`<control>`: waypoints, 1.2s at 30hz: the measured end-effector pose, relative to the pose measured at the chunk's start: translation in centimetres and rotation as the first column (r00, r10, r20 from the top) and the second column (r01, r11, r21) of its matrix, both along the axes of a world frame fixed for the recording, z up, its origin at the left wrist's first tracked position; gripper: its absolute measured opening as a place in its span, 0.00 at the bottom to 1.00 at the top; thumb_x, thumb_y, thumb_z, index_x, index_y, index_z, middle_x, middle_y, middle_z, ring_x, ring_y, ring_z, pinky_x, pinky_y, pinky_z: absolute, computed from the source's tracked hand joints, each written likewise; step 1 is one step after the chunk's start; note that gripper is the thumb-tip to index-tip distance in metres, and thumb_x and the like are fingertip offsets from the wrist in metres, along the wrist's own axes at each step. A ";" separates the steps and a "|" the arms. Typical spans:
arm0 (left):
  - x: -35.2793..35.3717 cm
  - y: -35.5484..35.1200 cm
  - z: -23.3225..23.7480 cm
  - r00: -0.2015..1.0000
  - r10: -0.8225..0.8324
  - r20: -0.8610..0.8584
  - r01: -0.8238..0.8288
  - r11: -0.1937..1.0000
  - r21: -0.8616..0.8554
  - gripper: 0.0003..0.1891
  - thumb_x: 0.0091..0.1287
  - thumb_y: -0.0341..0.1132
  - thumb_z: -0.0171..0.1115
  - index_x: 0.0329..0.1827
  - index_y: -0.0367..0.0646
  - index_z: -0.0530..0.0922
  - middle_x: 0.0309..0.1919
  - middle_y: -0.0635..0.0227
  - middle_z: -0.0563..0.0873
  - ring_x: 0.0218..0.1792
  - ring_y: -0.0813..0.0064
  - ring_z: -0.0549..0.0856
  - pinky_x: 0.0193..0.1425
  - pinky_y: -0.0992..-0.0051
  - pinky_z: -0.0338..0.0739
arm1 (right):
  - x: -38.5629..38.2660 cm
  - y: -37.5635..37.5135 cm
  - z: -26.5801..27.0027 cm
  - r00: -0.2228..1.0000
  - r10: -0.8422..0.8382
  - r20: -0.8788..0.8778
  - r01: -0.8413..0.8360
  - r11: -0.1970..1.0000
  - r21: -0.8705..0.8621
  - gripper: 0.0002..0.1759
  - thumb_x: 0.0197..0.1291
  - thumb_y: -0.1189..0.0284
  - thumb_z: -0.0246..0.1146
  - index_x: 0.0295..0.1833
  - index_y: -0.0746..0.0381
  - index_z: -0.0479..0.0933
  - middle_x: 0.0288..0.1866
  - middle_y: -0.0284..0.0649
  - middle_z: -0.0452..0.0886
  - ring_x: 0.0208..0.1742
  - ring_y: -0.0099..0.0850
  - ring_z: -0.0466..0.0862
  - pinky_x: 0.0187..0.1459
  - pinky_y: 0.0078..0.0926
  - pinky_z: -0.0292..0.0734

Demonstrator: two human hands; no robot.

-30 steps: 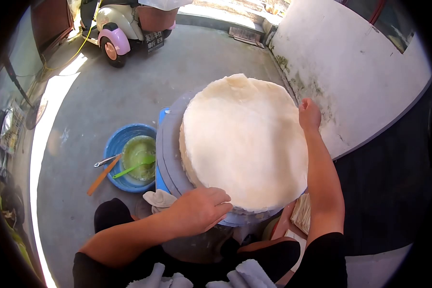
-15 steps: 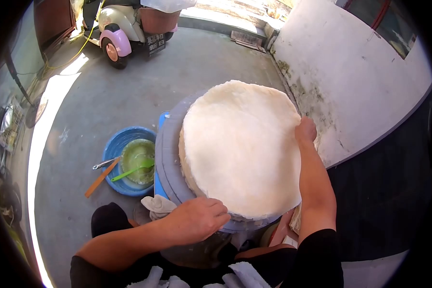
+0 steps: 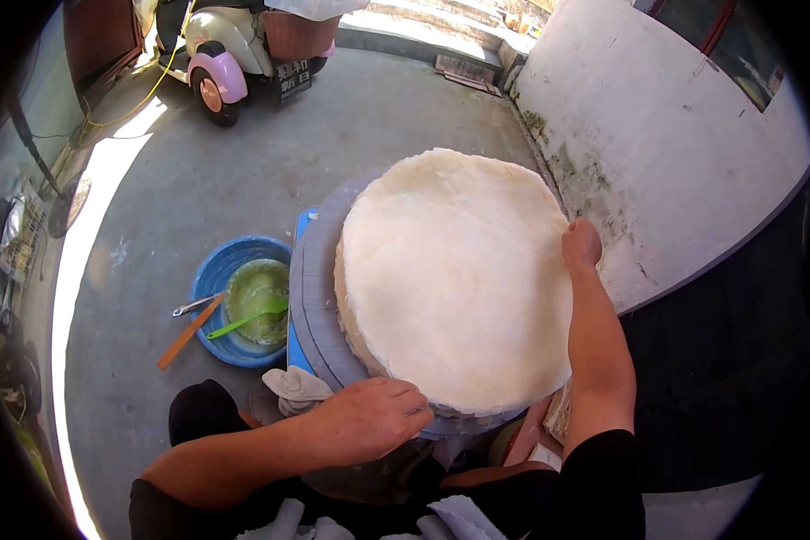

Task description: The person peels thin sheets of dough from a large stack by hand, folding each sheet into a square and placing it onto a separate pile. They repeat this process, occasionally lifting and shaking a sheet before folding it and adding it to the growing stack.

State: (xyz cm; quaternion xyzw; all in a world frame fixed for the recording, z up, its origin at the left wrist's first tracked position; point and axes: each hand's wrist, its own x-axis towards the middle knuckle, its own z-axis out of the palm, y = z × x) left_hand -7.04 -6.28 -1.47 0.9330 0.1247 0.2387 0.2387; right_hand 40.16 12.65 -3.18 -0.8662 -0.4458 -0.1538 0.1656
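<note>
A large, round, pale flat sheet [image 3: 454, 279] lies on top of a thick stack of similar sheets, whose edges show at its left side. Beneath the stack is a round grey board [image 3: 315, 292]. My left hand [image 3: 378, 418] is closed at the near left edge of the sheet; its fingertips are pressed together there, and what they pinch is too small to make out. At the right edge, my right hand [image 3: 582, 243] is closed on the rim of the top sheet, with the fingers curled round it.
A blue basin [image 3: 209, 279] left of the stack holds greenish liquid, a green spoon [image 3: 243, 322] and a wooden stick [image 3: 189, 333]. A whitish cloth [image 3: 297, 387] lies near my left wrist. A scooter [image 3: 220, 67] stands at the back left; a white wall [image 3: 666, 153] rises on the right.
My right hand has shifted slightly to the right, and the sheet's right edge reaches a little further right. My left hand has hardly moved.
</note>
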 end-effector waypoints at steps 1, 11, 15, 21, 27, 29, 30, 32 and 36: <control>0.0 0.0 0.0 1.000 -0.003 -0.010 0.003 1.000 -0.002 0.07 0.61 0.31 0.62 0.39 0.39 0.78 0.39 0.62 0.81 0.47 0.64 0.83 0.50 0.67 0.79 | 0.3 0.3 0.1 0.999 0.007 -0.052 -0.010 0.998 -0.059 0.09 0.54 0.71 0.66 0.42 0.57 0.84 0.43 0.46 0.87 0.48 0.45 0.86 0.49 0.43 0.80; 0.2 0.1 -0.4 0.998 -0.012 -0.057 0.010 1.000 -0.023 0.11 0.60 0.32 0.68 0.43 0.38 0.81 0.42 0.62 0.83 0.47 0.62 0.85 0.47 0.67 0.81 | -0.9 1.0 1.3 1.000 0.023 0.008 -0.023 1.000 0.016 0.10 0.54 0.70 0.68 0.43 0.57 0.85 0.44 0.46 0.88 0.51 0.45 0.86 0.52 0.41 0.81; 0.2 0.2 -0.8 0.999 -0.012 -0.047 0.011 1.000 -0.018 0.12 0.60 0.32 0.68 0.44 0.38 0.81 0.42 0.62 0.83 0.47 0.62 0.85 0.48 0.67 0.81 | -0.8 1.7 1.0 0.996 0.088 -0.010 -0.088 0.996 0.020 0.07 0.53 0.72 0.66 0.38 0.59 0.85 0.40 0.47 0.87 0.46 0.46 0.86 0.48 0.42 0.81; 0.1 0.4 -0.7 0.996 -0.031 -0.087 0.031 0.999 -0.011 0.11 0.61 0.33 0.68 0.44 0.39 0.81 0.42 0.63 0.83 0.48 0.63 0.84 0.49 0.67 0.80 | 0.7 1.9 -0.2 0.956 0.234 0.177 -0.251 0.965 0.082 0.03 0.52 0.74 0.64 0.33 0.60 0.82 0.32 0.49 0.84 0.36 0.48 0.84 0.38 0.44 0.79; 0.3 0.3 -0.6 0.996 -0.021 -0.087 0.020 1.000 -0.012 0.10 0.62 0.33 0.67 0.43 0.40 0.80 0.42 0.64 0.83 0.48 0.64 0.84 0.49 0.67 0.80 | -1.5 0.3 -0.2 0.902 0.423 0.089 -0.428 0.902 0.049 0.04 0.54 0.72 0.64 0.32 0.60 0.79 0.29 0.48 0.82 0.34 0.48 0.84 0.37 0.45 0.77; 0.4 0.2 -0.6 0.996 -0.022 -0.084 0.022 1.000 -0.006 0.09 0.62 0.33 0.67 0.42 0.40 0.80 0.42 0.64 0.83 0.48 0.64 0.84 0.49 0.67 0.80 | -1.5 0.1 -0.5 0.902 0.429 0.052 -0.431 0.900 0.056 0.04 0.54 0.72 0.65 0.32 0.61 0.78 0.28 0.48 0.82 0.34 0.47 0.84 0.37 0.45 0.77; 0.5 0.1 -0.8 0.998 -0.014 -0.055 0.013 1.000 -0.009 0.08 0.62 0.32 0.64 0.41 0.40 0.79 0.40 0.63 0.82 0.47 0.64 0.84 0.50 0.67 0.80 | -1.5 0.2 -0.7 0.924 0.377 0.062 -0.381 0.921 0.079 0.04 0.54 0.72 0.65 0.32 0.61 0.78 0.28 0.48 0.82 0.34 0.47 0.84 0.37 0.44 0.77; 0.6 -0.1 -1.0 1.000 -0.007 -0.025 0.007 1.000 -0.008 0.07 0.61 0.31 0.61 0.39 0.39 0.78 0.38 0.62 0.81 0.46 0.64 0.83 0.51 0.67 0.79 | -1.1 0.4 -1.0 0.944 0.321 0.072 -0.327 0.939 0.107 0.04 0.53 0.72 0.65 0.32 0.60 0.78 0.28 0.47 0.83 0.34 0.47 0.84 0.36 0.44 0.77; 0.5 -0.1 -0.7 1.000 -0.002 -0.031 0.002 1.000 -0.006 0.07 0.61 0.32 0.62 0.39 0.40 0.78 0.37 0.63 0.81 0.45 0.64 0.83 0.50 0.66 0.79 | -0.7 1.6 -0.1 0.855 0.476 -0.206 -0.495 0.868 -0.048 0.07 0.48 0.74 0.65 0.25 0.63 0.73 0.28 0.37 0.82 0.27 0.30 0.79 0.29 0.33 0.72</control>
